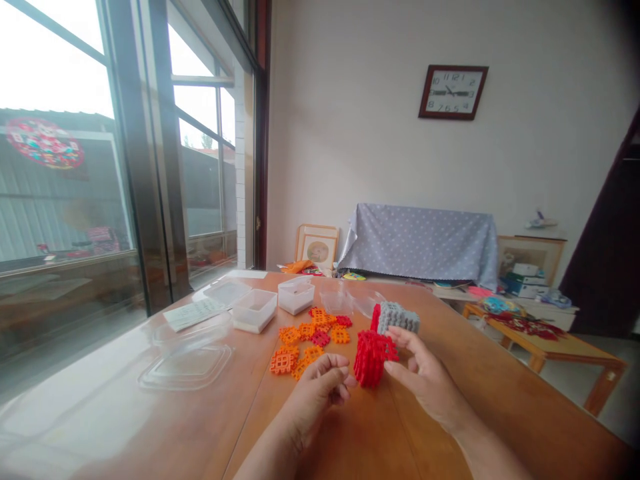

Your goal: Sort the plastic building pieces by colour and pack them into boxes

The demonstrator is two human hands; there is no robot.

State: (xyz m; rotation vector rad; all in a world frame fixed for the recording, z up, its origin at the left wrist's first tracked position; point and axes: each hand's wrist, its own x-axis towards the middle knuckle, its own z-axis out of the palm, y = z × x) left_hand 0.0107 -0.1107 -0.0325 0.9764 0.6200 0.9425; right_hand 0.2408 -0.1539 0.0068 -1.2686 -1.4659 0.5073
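Observation:
Red lattice pieces stand pressed together in a row (369,360) on the wooden table, with a grey row (397,319) of similar pieces behind them. My right hand (417,363) has its thumb and fingers around the edge of one red piece (387,348) at the right of the red row. My left hand (325,380) is left of the row, fingers curled with the thumb near the fingertips; whether it holds anything is hidden. Several orange pieces (283,361) and a few red ones (321,338) lie loosely in a pile beyond my left hand.
Clear plastic lids (187,363) lie at the left. Two containers with pale contents, a nearer one (254,310) and a farther one (295,295), stand behind the pile. A printed sheet (195,313) lies beside them. A low wooden table (565,343) stands at the right.

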